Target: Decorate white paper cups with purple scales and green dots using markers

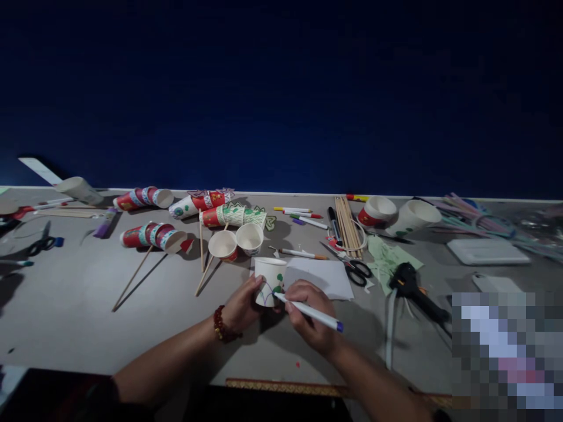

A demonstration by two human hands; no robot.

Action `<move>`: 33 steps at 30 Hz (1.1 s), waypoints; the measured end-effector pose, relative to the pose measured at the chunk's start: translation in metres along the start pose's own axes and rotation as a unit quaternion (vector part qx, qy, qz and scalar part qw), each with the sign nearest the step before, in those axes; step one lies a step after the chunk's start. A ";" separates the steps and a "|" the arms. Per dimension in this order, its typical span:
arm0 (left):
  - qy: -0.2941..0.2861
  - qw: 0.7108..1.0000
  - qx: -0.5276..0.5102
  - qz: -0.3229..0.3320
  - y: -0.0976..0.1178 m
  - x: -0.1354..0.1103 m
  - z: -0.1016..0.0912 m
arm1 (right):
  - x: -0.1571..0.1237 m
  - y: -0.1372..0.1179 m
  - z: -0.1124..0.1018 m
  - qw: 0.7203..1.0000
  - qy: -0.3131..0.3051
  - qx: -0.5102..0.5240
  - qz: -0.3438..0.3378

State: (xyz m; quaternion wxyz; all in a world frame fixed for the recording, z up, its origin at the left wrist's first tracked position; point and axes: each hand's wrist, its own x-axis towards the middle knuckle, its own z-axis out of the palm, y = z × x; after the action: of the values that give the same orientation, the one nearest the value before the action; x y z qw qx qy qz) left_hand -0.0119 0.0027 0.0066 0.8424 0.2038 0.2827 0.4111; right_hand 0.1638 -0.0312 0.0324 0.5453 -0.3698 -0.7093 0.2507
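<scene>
My left hand (243,306), with a red bead bracelet on the wrist, is closed around a white paper cup (269,280) that bears green spots and purple lines. My right hand (308,313) grips a white marker with a purple end (310,312), its tip touching the cup's side. The cup rests tilted on the grey table (88,305), just in front of a white sheet of paper (323,276).
Decorated red paper cups on sticks (153,234) lie at the left and centre back. Two plain cups (237,241) stand behind my hands. Markers (303,217), wooden skewers (347,228), scissors (358,271), a black glue gun (413,287) and pipe cleaners (475,220) lie to the right.
</scene>
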 end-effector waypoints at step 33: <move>-0.004 0.999 -0.047 -0.021 0.000 0.000 -0.018 | -0.006 0.015 0.001 0.998 0.039 -0.009 0.057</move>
State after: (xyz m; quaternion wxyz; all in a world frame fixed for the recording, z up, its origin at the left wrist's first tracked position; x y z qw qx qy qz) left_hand -0.0233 0.0051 -0.0069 0.8603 0.1600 0.2643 0.4056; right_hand 0.1676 -0.0269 0.0167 0.5545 -0.4236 -0.6674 0.2602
